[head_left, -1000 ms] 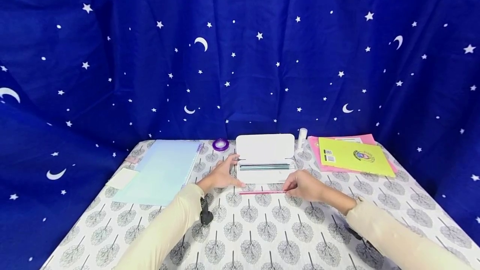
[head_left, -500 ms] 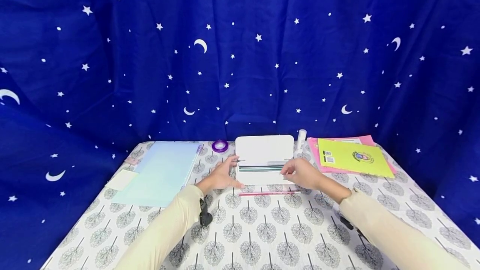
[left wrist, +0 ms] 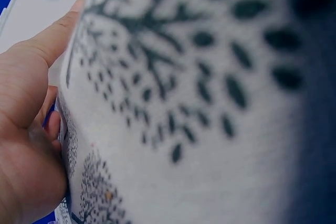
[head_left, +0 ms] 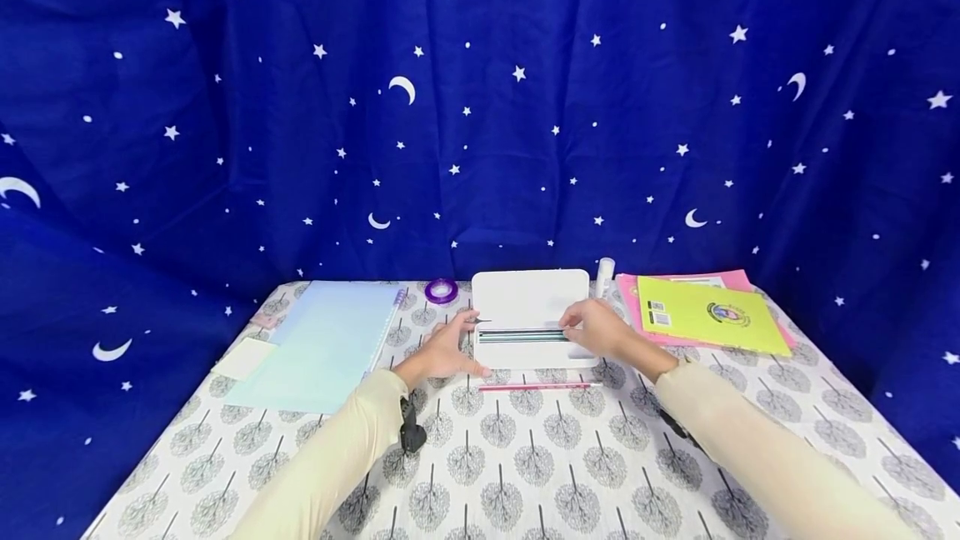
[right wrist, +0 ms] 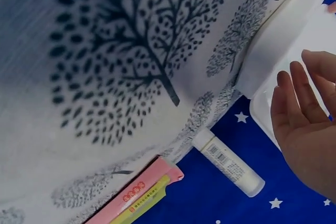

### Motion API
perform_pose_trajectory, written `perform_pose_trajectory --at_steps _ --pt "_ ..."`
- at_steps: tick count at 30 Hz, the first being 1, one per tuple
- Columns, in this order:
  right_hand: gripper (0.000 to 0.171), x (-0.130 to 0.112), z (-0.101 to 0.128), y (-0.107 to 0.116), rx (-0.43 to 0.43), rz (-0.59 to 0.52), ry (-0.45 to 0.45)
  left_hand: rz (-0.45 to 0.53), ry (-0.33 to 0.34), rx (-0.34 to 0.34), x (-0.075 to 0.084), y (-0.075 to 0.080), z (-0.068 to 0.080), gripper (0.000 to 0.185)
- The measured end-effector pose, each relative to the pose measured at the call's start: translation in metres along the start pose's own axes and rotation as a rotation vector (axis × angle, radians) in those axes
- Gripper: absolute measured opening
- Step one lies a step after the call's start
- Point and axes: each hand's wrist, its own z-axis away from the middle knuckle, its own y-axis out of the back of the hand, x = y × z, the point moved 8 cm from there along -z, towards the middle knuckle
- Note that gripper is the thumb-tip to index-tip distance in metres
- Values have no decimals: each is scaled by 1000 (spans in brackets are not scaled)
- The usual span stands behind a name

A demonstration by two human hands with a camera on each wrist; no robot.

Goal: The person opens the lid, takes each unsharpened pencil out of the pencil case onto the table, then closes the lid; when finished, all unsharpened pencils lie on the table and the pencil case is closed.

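Observation:
A white pencil case (head_left: 530, 294) lies with its lid raised, dark green pencils (head_left: 521, 336) side by side in its tray. My left hand (head_left: 442, 348) holds the case's left end, thumb along the front edge and fingers near the hinge; the left wrist view (left wrist: 26, 82) shows part of that hand and a case corner. The fingertips of my right hand (head_left: 600, 330) are at the pencils' right ends, though whether they pinch one is hidden. In the right wrist view several fingers (right wrist: 294, 103) bend loosely over the tray. A thin red pencil (head_left: 536, 387) lies in front of the case.
Behind on the right stands a white glue stick (head_left: 604, 277), beside a yellow-green booklet (head_left: 705, 315) on pink ones (head_left: 738, 277). A purple tape roll (head_left: 441, 291), a pale blue notebook (head_left: 322, 340) and a cream paper pad (head_left: 243, 357) lie on the left.
My right hand has let go of the red pencil's right end and moved back over the tray to the green pencils. My left hand has stayed in place.

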Motion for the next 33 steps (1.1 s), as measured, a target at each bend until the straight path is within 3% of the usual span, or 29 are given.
perform_pose_trajectory --at_steps 11,26,33 --pt "11 8 -12 -11 -50 7 22 -27 1 5 -1 0 -1 111" --pt "8 10 -19 -12 -43 20 80 -25 5 5 -1 0 -3 111" --pt "8 12 -20 -15 -36 -5 41 -21 11 5 -2 -1 -3 111"
